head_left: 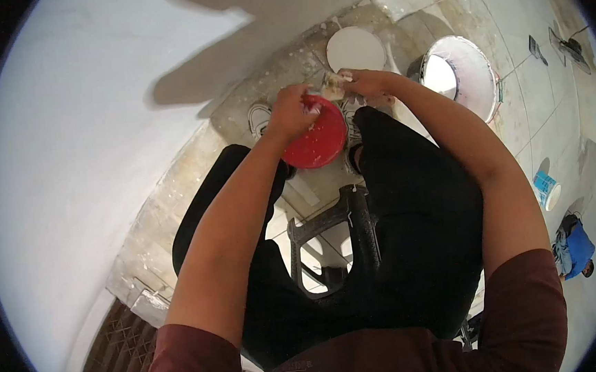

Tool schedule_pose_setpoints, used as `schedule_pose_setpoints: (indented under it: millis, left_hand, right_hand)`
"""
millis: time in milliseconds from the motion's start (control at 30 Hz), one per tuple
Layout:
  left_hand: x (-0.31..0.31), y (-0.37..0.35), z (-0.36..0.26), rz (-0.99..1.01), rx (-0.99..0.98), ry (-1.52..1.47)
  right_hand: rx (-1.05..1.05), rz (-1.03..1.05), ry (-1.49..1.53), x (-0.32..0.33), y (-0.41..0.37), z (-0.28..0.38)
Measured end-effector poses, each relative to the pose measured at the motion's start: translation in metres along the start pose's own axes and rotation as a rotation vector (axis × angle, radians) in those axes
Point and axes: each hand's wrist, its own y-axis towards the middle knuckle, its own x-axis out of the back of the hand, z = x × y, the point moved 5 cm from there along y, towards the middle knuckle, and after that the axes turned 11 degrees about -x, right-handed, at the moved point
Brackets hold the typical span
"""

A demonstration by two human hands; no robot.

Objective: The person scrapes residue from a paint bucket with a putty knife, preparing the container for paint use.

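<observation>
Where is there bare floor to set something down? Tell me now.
Bare tile lies between the white bucket and the blue tub, and between that bucket and the flat dark tool. It is crowded around the red bowl: left hand, right hand, shoes and white disc.

A pale wall (67, 147) is rising left of the grip, a broad shadow (260, 43) falling across it. Spattered floor tiles (533, 93) are spreading beneath and right of the grip, catching light. Below it in view, a black stool (362, 226) is standing; farther down-left, a brown lattice (116, 357) is showing.
</observation>
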Motion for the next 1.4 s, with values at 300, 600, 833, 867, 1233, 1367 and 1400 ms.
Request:
schedule_pose_setpoints:
  millis: [300,600,833,867,1233,1367,1400]
  left_hand:
    - [-0.032,-0.072,0.079,-0.386,0.827,-0.574]
    - [0.001,-0.074,0.093,-1.002,1.015,-1.721]
    - [-0.026,-0.067,0.109,-0.642,0.934,-1.078]
    - [-0.033,-0.065,0.11,-0.481,0.87,-0.772]
    - [-0.035,-0.061,0.084,-0.457,0.702,-0.249]
    - [-0.043,-0.064,0.093,-0.428,0.714,-0.221]
    - [-0.042,-0.063,0.092,-0.43,0.707,-0.221]
  right_hand:
    - [0.269,-0.368,-0.247,0.018,0.024,0.013]
    - [0.13,-0.388,-0.209,0.015,0.044,0.006]
    - [0.084,-0.387,-0.194,0.014,0.047,0.0]
    - [0.082,-0.388,-0.226,0.014,0.044,-0.003]
    - [0.176,-0.498,-0.486,0.01,0.046,0.035]
    - [0.16,-0.452,-0.339,0.004,0.041,0.029]
    - [0.201,-0.484,-0.286,-0.003,0.043,0.019]
